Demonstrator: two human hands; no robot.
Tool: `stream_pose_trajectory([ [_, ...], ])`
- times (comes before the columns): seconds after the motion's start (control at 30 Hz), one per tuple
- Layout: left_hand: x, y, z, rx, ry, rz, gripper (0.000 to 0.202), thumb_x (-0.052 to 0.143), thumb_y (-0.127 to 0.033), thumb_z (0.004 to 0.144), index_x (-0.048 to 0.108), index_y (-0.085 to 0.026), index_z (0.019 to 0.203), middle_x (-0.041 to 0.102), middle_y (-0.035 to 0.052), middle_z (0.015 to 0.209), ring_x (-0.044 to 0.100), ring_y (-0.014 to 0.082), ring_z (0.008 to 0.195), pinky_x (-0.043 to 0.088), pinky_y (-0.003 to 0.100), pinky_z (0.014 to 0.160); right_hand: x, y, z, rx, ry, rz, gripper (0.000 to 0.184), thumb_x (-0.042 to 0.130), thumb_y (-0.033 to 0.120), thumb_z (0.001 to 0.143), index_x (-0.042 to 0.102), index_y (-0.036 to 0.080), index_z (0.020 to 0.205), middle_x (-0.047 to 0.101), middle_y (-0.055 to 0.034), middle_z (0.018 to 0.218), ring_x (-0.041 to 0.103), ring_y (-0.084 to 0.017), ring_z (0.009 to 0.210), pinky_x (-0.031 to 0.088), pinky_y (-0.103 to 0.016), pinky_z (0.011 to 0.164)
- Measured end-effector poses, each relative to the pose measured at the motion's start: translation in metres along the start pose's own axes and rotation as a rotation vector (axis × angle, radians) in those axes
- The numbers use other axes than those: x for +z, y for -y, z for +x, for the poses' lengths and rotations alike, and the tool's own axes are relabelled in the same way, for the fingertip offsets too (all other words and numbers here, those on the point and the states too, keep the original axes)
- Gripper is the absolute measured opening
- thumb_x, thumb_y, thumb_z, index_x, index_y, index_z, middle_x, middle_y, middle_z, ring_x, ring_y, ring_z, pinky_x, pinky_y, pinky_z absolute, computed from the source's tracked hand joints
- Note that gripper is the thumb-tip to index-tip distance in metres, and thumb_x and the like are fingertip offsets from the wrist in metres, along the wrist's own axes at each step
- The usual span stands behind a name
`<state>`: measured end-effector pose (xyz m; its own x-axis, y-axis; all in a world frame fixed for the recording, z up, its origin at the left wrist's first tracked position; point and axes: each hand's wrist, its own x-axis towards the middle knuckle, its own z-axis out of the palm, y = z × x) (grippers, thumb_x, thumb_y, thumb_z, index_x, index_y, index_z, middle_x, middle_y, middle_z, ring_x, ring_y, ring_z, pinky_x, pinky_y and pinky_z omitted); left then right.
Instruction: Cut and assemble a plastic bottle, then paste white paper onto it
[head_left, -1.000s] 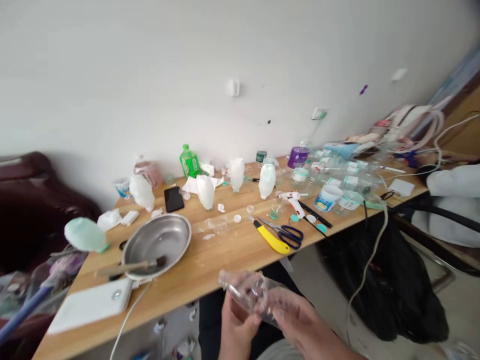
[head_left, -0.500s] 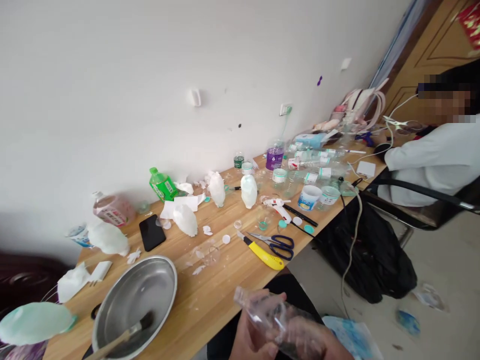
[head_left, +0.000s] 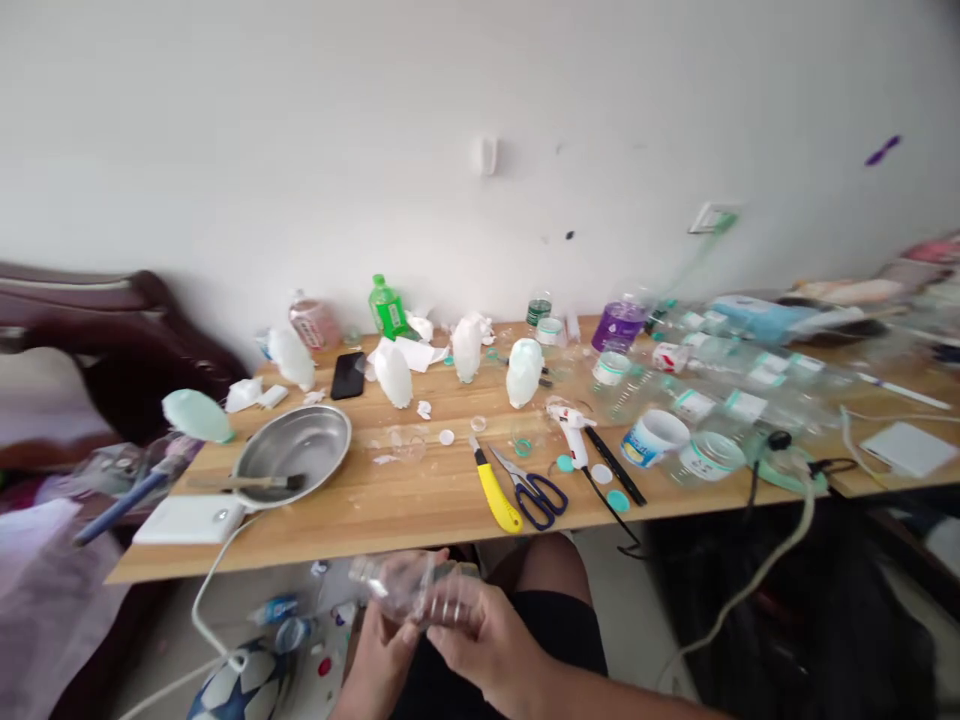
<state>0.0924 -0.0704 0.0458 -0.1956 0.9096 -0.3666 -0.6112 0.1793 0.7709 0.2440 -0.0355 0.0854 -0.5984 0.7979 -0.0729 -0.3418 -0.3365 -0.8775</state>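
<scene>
A clear plastic bottle (head_left: 409, 588) lies nearly level above my lap, its narrow neck pointing left. My left hand (head_left: 386, 640) grips it near the neck end from below. Around its ribbed right-hand part, my right hand (head_left: 484, 635) is wrapped. Just beyond the hands, on the wooden table (head_left: 420, 515), lie a yellow utility knife (head_left: 495, 490) and a pair of dark-handled scissors (head_left: 536, 492). The bottle is slightly blurred, and its far end is partly hidden by my right hand.
A metal bowl (head_left: 322, 455) with a brush (head_left: 262, 483) stands at the left. Several white egg-like shapes, one being the middle form (head_left: 466, 350), stand farther back. A glue gun (head_left: 574, 435), a white cup (head_left: 652, 437) and several clear bottles (head_left: 765, 370) fill the right.
My view has swung left, so the person at the right is out of sight. Both hands still hold the bottle, which now appears farther left and higher in view.
</scene>
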Motion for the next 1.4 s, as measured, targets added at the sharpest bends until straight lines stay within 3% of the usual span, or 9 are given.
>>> stream_pose_trajectory([
  [0.3, 0.002, 0.019, -0.010, 0.165, 0.361, 0.177, 0.060, 0.079, -0.052, 0.072, 0.063, -0.022, 0.122, 0.064, 0.0159, 0.133, 0.054, 0.0392, 0.130, 0.036, 0.056, 0.112, -0.008, -0.016, -0.031, -0.049, -0.023, 0.068, 0.032, 0.076, 0.044, 0.082, 0.068, 0.022, 0.105, 0.076, -0.0067, 0.101, 0.071, -0.020, 0.102, 0.050, -0.032, 0.097],
  [0.43, 0.001, 0.010, -0.019, 0.174, 0.428, 0.136, 0.065, 0.083, -0.051, 0.069, 0.061, -0.024, 0.124, 0.065, 0.0150, 0.131, 0.055, 0.0375, 0.128, 0.040, 0.054, 0.109, -0.002, -0.015, -0.038, -0.021, -0.092, 0.033, 0.035, 0.084, 0.042, 0.074, 0.072, 0.019, 0.098, 0.077, -0.0064, 0.090, 0.072, -0.016, 0.081, 0.052, -0.018, 0.059],
  [0.57, 0.002, -0.004, -0.042, 0.176, 0.390, 0.099, 0.060, 0.071, -0.060, 0.078, 0.057, -0.024, 0.123, 0.065, 0.0155, 0.132, 0.063, 0.0337, 0.119, 0.049, 0.049, 0.098, 0.020, -0.008, -0.052, -0.012, -0.204, 0.145, 0.030, 0.082, 0.041, 0.076, 0.072, 0.019, 0.094, 0.075, -0.0012, 0.085, 0.034, 0.002, 0.035, 0.014, -0.014, 0.031],
  [0.83, -0.040, -0.058, -0.069, 0.389, 0.248, 0.149, 0.049, 0.057, -0.053, 0.092, 0.036, -0.032, 0.131, 0.068, 0.0079, 0.120, 0.070, 0.0220, 0.101, 0.050, 0.045, 0.094, 0.066, -0.002, -0.092, -0.074, -0.189, -0.115, 0.031, 0.070, 0.047, 0.086, 0.071, 0.020, 0.102, 0.077, -0.0064, 0.103, 0.032, 0.002, 0.035, 0.017, -0.017, 0.034],
  [0.97, -0.052, -0.089, -0.086, 0.772, 0.352, 0.769, 0.074, 0.076, -0.050, 0.077, 0.041, -0.031, 0.139, 0.055, 0.0136, 0.142, 0.052, 0.0331, 0.132, 0.039, 0.053, 0.109, 0.065, 0.005, -0.100, -0.282, -0.088, -0.793, 0.021, 0.061, 0.034, 0.094, 0.074, 0.026, 0.107, 0.078, -0.0038, 0.101, 0.069, -0.014, 0.074, 0.051, -0.023, 0.064],
  [1.1, -0.044, -0.089, -0.107, 0.968, 0.500, 1.514, 0.082, 0.076, -0.059, 0.072, 0.046, -0.033, 0.143, 0.063, 0.0110, 0.132, 0.059, 0.0351, 0.121, 0.039, 0.055, 0.109, 0.065, 0.010, -0.112, -0.550, -0.015, -1.275, 0.027, 0.053, 0.016, 0.095, 0.075, 0.029, 0.105, 0.077, -0.0024, 0.091, 0.070, -0.018, 0.086, 0.053, -0.028, 0.078],
  [1.2, -0.038, -0.084, -0.085, 0.848, 0.420, 1.417, 0.078, 0.076, -0.059, 0.072, 0.049, -0.034, 0.141, 0.062, 0.0098, 0.130, 0.063, 0.0341, 0.111, 0.049, 0.048, 0.096, 0.053, 0.006, -0.110, -0.644, -0.137, -1.267, 0.030, 0.050, 0.018, 0.098, 0.068, 0.029, 0.119, 0.075, -0.0040, 0.106, 0.068, -0.018, 0.099, 0.053, -0.029, 0.087],
  [1.33, -0.026, -0.074, -0.003, 0.757, 0.338, 0.982, 0.079, 0.080, -0.047, 0.071, 0.047, -0.027, 0.140, 0.057, 0.0121, 0.135, 0.053, 0.0361, 0.126, 0.040, 0.050, 0.107, 0.013, -0.004, -0.069, -0.627, -0.550, -1.042, 0.048, 0.050, 0.032, 0.098, 0.043, 0.028, 0.145, 0.054, -0.0124, 0.143, 0.060, -0.024, 0.121, 0.056, -0.035, 0.089],
  [1.4, -0.016, -0.065, 0.039, 0.752, 0.356, 0.875, 0.074, 0.074, -0.047, 0.079, 0.042, -0.022, 0.141, 0.059, 0.0138, 0.131, 0.056, 0.0319, 0.122, 0.044, 0.047, 0.104, -0.006, -0.009, -0.034, -0.512, -0.555, -0.932, 0.069, 0.056, 0.040, 0.094, 0.024, 0.026, 0.154, 0.037, -0.0169, 0.156, 0.054, -0.027, 0.130, 0.056, -0.039, 0.091],
])
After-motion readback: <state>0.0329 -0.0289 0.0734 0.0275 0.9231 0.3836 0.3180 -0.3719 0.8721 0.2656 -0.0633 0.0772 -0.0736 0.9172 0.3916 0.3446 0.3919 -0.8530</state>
